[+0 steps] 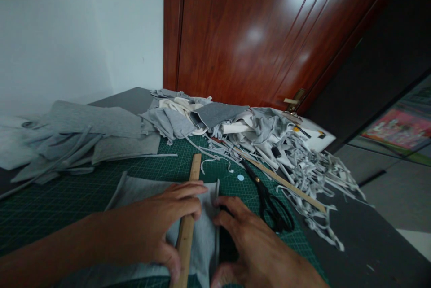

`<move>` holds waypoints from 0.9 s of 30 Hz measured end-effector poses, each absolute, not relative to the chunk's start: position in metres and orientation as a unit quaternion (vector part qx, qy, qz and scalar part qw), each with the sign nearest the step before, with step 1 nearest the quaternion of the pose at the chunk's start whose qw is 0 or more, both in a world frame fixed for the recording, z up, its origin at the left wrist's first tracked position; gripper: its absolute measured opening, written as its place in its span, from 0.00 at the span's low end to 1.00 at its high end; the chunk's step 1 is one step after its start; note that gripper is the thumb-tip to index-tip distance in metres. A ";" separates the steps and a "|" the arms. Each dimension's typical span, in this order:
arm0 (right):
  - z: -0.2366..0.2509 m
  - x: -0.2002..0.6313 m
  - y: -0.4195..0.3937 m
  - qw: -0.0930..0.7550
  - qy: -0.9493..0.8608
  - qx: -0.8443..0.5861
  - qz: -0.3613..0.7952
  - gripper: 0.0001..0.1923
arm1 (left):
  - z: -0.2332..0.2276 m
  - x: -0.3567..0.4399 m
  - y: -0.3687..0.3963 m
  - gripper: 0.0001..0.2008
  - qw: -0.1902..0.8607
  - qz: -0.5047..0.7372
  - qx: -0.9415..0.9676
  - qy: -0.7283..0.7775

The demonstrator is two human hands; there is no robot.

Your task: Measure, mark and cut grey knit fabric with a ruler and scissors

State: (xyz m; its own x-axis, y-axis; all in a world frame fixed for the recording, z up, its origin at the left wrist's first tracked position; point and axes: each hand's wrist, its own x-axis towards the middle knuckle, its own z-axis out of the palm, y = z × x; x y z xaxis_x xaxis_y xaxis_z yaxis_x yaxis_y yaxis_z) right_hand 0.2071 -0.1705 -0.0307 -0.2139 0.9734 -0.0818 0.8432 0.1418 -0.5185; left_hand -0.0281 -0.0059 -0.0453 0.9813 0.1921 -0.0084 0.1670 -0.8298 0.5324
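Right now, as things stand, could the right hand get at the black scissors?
Probably yes: the right hand is at the edge of the grey cloth, and the black scissors lie close beyond it on the green mat, their handles uncovered.

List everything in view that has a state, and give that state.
Left hand: fingers spread, pressed on the wooden ruler
Right hand: at the grey cloth's right edge; pinching or not, can't tell
Wooden ruler: lying across the cloth
Grey cloth: spread out under the ruler
Scissors: lying down, blades apparently closed
Fabric strips: tangled in a heap
Door: looks shut
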 end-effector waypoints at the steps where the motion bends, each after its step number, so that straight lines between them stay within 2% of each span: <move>1: -0.032 0.207 -0.171 0.138 -0.742 -0.612 0.236 0.45 | -0.043 -0.028 -0.007 0.34 0.274 0.016 0.957 0.098; 5: -0.032 0.208 -0.171 0.130 -0.739 -0.616 0.242 0.47 | -0.040 -0.029 -0.014 0.39 0.282 0.008 0.951 0.124; 9: -0.025 0.207 -0.171 0.108 -0.740 -0.618 0.245 0.50 | -0.053 -0.031 -0.021 0.54 0.284 0.036 0.943 0.168; 12: -0.016 0.205 -0.171 0.081 -0.728 -0.631 0.256 0.53 | -0.061 -0.034 -0.025 0.60 0.284 0.060 0.940 0.180; 20: -0.014 0.211 -0.173 0.071 -0.704 -0.649 0.281 0.58 | -0.054 -0.033 -0.026 0.54 0.250 0.037 0.951 0.176; 27: -0.007 0.207 -0.173 0.067 -0.706 -0.649 0.277 0.56 | -0.051 -0.032 -0.028 0.50 0.244 0.060 0.956 0.154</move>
